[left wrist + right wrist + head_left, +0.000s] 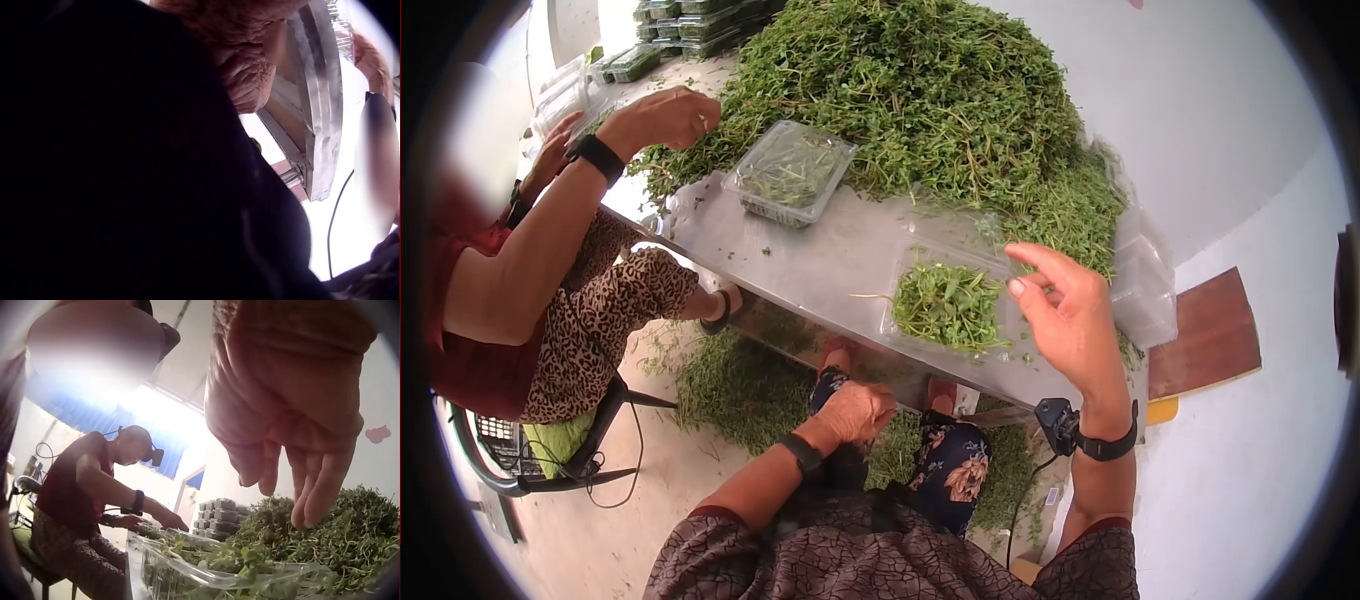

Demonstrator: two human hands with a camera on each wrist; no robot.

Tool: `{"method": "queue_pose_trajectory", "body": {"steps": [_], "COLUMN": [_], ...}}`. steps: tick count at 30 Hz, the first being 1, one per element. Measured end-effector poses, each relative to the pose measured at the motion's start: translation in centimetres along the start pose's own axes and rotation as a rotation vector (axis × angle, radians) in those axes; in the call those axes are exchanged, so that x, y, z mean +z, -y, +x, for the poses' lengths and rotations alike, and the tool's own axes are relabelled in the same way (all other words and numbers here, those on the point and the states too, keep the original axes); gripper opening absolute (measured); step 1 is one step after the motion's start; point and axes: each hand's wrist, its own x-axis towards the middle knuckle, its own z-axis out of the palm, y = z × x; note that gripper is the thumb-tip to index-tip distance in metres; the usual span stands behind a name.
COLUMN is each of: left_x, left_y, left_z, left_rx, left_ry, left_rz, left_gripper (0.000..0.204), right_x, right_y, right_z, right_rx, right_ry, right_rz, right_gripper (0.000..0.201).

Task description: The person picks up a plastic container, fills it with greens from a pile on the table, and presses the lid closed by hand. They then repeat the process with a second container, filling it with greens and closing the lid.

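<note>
Honestly, the open box point(215, 580) of greens point(945, 308) sits near the desk point(800, 275) edge — if the right hand point(1072, 320), fingers apart, bumps it, I'd expect spillage. That stray stem point(867, 295) could snag too. Left hand point(855, 411) looks loosely curled, nothing visible inside.

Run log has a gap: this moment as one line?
left hand: off table | right hand: empty, beside open box | open box: greens inside | closed box: on table | greens pile: behind boxes
</note>
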Motion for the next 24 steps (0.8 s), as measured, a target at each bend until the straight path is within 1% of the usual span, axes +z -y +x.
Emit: {"method": "queue_pose_trajectory", "body": {"steps": [1,3,4,6,10,11,12,13,17,19,22,24], "left_x": [0.1,0.5,0.7,0.9,0.8,0.8,0.8,0.7,0.7,0.7,0.6,0.8], "left_y": [0.1,0.5,0.5,0.5,0.2,0.2,0.2,0.2,0.2,0.1,-0.1,0.1], "left_z": [0.0,0.1,0.1,0.3,0.4,0.5,0.5,0.5,0.5,0.4,0.6,0.6], "left_rx": [-0.002,0.020,0.018,0.062,0.042,0.026,0.010,0.010,0.003,0.010,0.005,0.006], "left_ry": [-0.001,-0.004,-0.004,-0.050,-0.051,-0.009,0.032,0.033,0.021,0.009,0.025,0.025], "left_rz": [0.000,-0.031,-0.030,-0.047,-0.033,-0.028,-0.024,-0.022,-0.019,-0.012,0.003,-0.012], "left_gripper": [0.012,0.012,0.012,0.013,0.013,0.012,0.012,0.012,0.012,0.012,0.012,0.013], "right_x": [0.1,0.6,0.9,1.7,2.6,2.9,3.1,3.3,4.9,5.6,5.8,6.4], "right_y": [-0.3,-1.0,-1.2,-1.2,-1.1,-1.0,-0.9,-0.8,-0.8,-1.1,-0.8,-1.6], "right_z": [-0.1,-0.2,-0.4,-0.8,-0.7,-0.5,-0.3,-0.1,0.3,0.7,1.1,1.2], "right_rx": [-0.002,-0.412,-0.413,-0.421,-0.422,-0.423,-0.450,-0.477,-0.449,-0.500,-0.498,-0.527], "right_ry": [0.002,-0.066,-0.065,0.077,0.159,0.157,0.216,0.276,0.304,0.378,0.405,0.369], "right_rz": [0.001,-0.209,-0.207,-0.133,-0.138,-0.136,-0.155,-0.175,-0.150,-0.192,-0.175,-0.152], "right_gripper": [0.030,0.027,0.027,0.025,0.028,0.028,0.030,0.033,0.037,0.039,0.040,0.039]}}
